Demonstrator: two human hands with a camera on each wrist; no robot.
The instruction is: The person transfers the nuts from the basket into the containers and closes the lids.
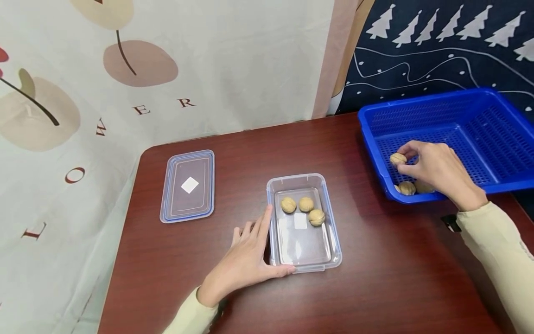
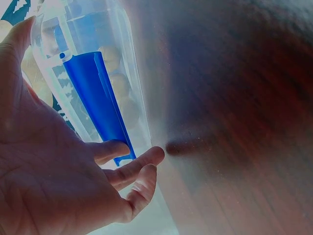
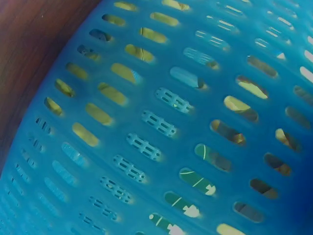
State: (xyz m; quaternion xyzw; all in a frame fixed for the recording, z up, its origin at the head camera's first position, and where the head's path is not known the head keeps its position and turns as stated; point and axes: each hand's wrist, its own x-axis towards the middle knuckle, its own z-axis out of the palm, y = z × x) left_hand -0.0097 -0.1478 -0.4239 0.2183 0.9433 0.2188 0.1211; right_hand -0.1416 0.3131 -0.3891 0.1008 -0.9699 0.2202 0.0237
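Clear rectangular plastic lid with blue seal (image 1: 187,204) flat on reddish-brown tabletop (image 1: 235,181), likely parked aside. Left hand (image 1: 244,260) spread around near-left corner of clear rectangular plastic box (image 1: 306,248), presumably steadying it; three round tan walnuts (image 1: 306,204) inside. Right hand (image 1: 440,167) pinches another walnut (image 1: 398,159) over blue perforated plastic basket (image 1: 465,144); more walnuts (image 1: 406,188) in near-left corner.

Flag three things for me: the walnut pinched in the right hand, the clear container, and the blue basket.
Pinched walnut (image 1: 397,159): head view, exposed shell.
Clear container (image 1: 308,243): head view, bare part of its floor.
Blue basket (image 1: 421,114): head view, inside of far wall.
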